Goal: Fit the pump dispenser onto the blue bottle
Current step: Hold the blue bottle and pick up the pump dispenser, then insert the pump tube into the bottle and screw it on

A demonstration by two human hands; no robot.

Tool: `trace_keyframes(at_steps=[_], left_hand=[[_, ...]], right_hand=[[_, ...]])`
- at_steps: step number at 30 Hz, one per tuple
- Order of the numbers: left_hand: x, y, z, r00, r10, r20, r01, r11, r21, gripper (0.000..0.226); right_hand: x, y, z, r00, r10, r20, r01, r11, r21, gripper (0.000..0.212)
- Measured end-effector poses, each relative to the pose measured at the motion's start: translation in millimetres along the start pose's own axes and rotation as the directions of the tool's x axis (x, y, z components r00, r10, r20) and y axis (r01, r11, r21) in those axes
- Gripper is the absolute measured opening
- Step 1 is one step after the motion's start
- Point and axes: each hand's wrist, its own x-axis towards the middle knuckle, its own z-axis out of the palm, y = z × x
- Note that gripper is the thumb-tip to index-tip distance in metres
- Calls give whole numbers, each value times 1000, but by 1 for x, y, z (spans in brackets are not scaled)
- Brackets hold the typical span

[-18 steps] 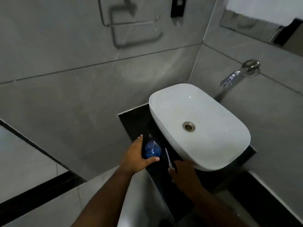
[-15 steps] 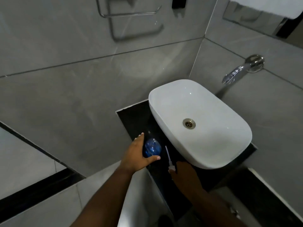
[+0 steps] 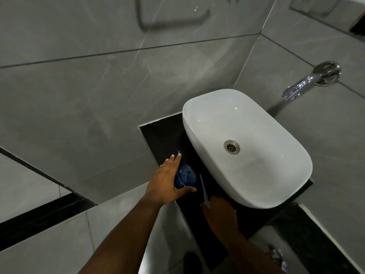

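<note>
The blue bottle (image 3: 185,176) stands upright on the black counter (image 3: 164,135), just left of the white basin (image 3: 276,135), seen from above so that its round shoulder and open neck face the camera. The left hand (image 3: 166,183) wraps it from the left: the thumb curls under the near side of the bottle and the fingers (image 3: 174,161) reach past its far side, fairly straight — the grip looks loose rather than tight, though the palm touches the bottle wall.

The pump (image 3: 204,192) is apart from the bottle, just to its right. Its thin pale dip tube slants up and away toward the basin's edge, and its lower end disappears into the right hand (image 3: 219,214), which is closed around it low over the counter; the pump head itself is hidden under the hand. The tube tip is near the bottle but not in its neck.

The basin sits on the counter with a metal drain (image 3: 231,147) in its middle. A chrome tap (image 3: 308,82) juts from the grey tiled wall (image 3: 98,86) above its far right side — no water can be seen. Both forearms come up from the bottom of the view.
</note>
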Motion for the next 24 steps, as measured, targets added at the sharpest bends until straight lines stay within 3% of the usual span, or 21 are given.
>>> trace_keyframes(at_steps=[6,11,13,16,18,24], left_hand=[[7,-3,-1,999,50,1,-50,992,112,114],[10,-4,-4,997,76,3,-75,985,154,114],[9,-3,-5,997,80,9,-80,989,123,115],[6,-1,-2,999,32,35,-31,999,-29,117],[4,-1,2,999,13,31,-11,999,-53,118],[6,1,1,998,58,-21,-57,997,49,117]], right_hand=[[-7,-5,-7,996,57,-74,-43,982,182,21],[-20,-17,-38,966,-28,-257,125,922,367,28],[-23,-23,-60,931,-82,-354,200,928,313,7],[-22,-31,-97,889,-80,-450,259,900,351,32],[-21,-36,-121,855,-139,-499,324,895,307,29],[-9,-55,-159,843,-380,-381,437,897,73,28]])
